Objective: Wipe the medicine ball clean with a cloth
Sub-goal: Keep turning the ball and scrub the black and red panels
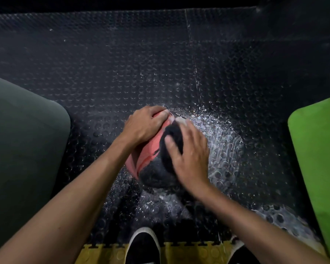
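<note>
A red and black medicine ball (150,149) sits on the black studded floor mat (122,73) in front of me. My left hand (144,124) lies over the ball's top left, fingers curved round its surface, holding it steady. My right hand (189,155) presses a dark cloth (171,143) against the ball's right side, with the thumb and fingers spread over the cloth. The cloth hides much of the ball's black part.
White dust or powder (223,141) is scattered over the mat right of the ball. A dark green mat (23,141) lies at the left, a bright green one (318,159) at the right. My black shoes (143,246) stand on yellow edging (189,252) at the bottom.
</note>
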